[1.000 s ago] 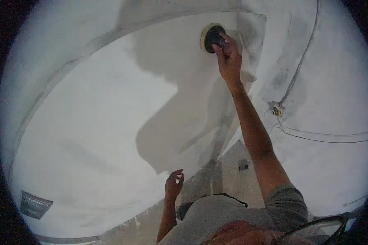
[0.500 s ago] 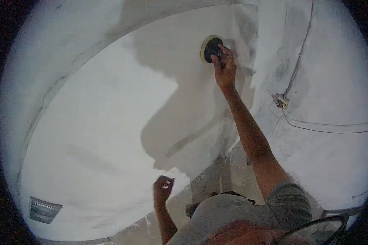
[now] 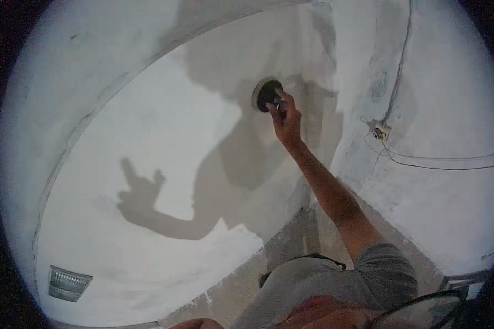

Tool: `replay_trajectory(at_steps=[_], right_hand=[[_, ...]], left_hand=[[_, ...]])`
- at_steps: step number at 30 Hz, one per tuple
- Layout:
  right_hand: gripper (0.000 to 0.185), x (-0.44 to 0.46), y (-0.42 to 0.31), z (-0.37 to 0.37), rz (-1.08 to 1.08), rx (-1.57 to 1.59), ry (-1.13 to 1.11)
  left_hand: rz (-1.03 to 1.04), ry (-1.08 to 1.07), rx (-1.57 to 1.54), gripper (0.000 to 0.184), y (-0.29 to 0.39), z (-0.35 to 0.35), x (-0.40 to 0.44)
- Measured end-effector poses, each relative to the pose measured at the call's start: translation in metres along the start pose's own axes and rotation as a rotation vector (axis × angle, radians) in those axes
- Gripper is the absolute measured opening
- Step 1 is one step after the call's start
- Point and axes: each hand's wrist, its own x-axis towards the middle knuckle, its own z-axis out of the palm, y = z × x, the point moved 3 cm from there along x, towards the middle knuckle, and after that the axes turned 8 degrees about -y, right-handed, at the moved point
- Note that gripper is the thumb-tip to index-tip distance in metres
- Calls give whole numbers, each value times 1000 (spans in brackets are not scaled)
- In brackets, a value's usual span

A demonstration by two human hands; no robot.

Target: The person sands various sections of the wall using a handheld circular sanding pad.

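My right hand (image 3: 287, 118) reaches up the white wall (image 3: 153, 109) with its fingers closed around a round pad (image 3: 267, 96). This looks like a hand sanding pad, with a black back and a pale yellowish rim. Its face is turned to the wall, hidden from me; I cannot tell whether all of it touches. My left hand is out of view. Only a bit of skin, perhaps the left arm (image 3: 195, 324), shows at the bottom edge. A shadow of a raised arm and hand with fingers apart falls on the wall.
A wall opening with loose wires (image 3: 382, 131) lies to the right, under a cable (image 3: 399, 71) running up the wall. A grilled vent or lamp (image 3: 69, 283) is at lower left. A dark frame (image 3: 466, 282) stands at lower right. A ridge borders the wall panel.
My right hand has moved the pad down and slightly left across the wall. My left hand has dropped out of view, and an arm-shaped shadow has appeared on the left.
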Motion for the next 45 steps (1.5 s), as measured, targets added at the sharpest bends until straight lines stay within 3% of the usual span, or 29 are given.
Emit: replay_trajectory(at_steps=[2,3,4,6,10,12,14,16,17,19,20,22,23,24,26,27,30,34,36,39,40,45], right_hand=[[46,1,-7,-3,-154,-87,-7],[45,17,-8,-13,-56,-136,-14],[43,36,1,-18,-8,-53,76],[41,66,-3,-30,-178,-100,266],[42,34,-13,-17,-237,-190,223],[43,8,-33,-4,55,-54,-192],[44,24,-18,-3,96,-93,-213],[39,58,-10,-14,-251,-247,122],[39,62,-20,-18,-247,-243,119],[40,68,-33,-27,39,53,174],[40,58,-21,-20,37,58,167],[36,26,3,3,-177,-25,123],[36,8,-21,5,-54,-41,-84],[36,14,-26,7,-54,-34,-93],[37,24,-41,10,-340,-80,-13],[39,37,-42,3,-51,-62,-88],[41,77,-35,-7,-237,-55,184],[41,37,-17,7,-67,-87,169],[41,1,-30,29,-259,64,29],[42,33,-57,23,-317,-55,-19],[42,51,-53,16,-153,-85,-10],[41,78,-19,-3,-71,-54,333]], left_hand=[[15,20,19,49,0,-6,7],[19,24,32,49,1,-12,9],[20,26,45,50,3,-19,11],[8,44,68,50,6,-30,9],[-18,113,107,50,12,-40,-2],[-26,148,132,51,15,-45,-6],[-32,158,169,51,21,-58,-7],[-31,158,203,51,27,-71,-5],[-31,164,215,51,29,-74,-4],[-36,184,239,52,31,-82,-5],[-40,197,252,52,33,-84,-6],[-50,232,279,52,35,-88,-12],[-56,249,293,52,36,-89,-15],[-61,261,309,52,39,-91,-17],[-62,266,342,53,43,-100,-16],[-59,265,358,53,45,-105,-14],[-46,272,394,53,48,-116,-5],[-45,316,422,54,47,-115,-4],[-51,348,438,54,48,-111,-8],[-51,353,469,55,53,-114,-7],[-47,353,480,55,54,-117,-5],[-42,402,523,56,57,-122,-5]])
